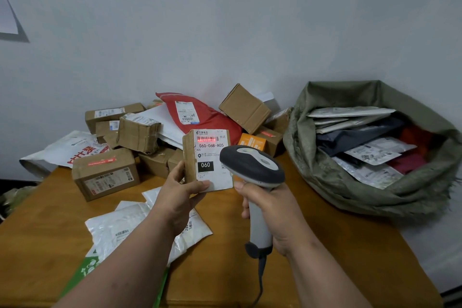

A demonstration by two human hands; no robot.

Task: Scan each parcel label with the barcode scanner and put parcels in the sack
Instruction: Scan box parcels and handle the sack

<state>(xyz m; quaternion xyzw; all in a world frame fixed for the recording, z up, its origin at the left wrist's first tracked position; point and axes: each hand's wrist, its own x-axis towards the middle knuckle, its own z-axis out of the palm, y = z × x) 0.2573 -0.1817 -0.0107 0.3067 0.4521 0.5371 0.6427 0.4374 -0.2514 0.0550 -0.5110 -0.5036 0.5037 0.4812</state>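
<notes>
L hand (178,196) fingers grasp small parcel (207,160) upright; R hand (271,210) clenched on scanner (252,170) just beside

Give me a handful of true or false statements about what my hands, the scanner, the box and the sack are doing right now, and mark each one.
1. The left hand holds a small cardboard box upright. True.
2. The scanner is lying on the table. False: the right hand holds it by the handle.
3. Red scanner light falls on the barcode at the top of the box's label. True.
4. The green sack is empty. False: it already holds several parcels.
5. The sack sits to the left of the parcel pile. False: it is on the right.
</notes>
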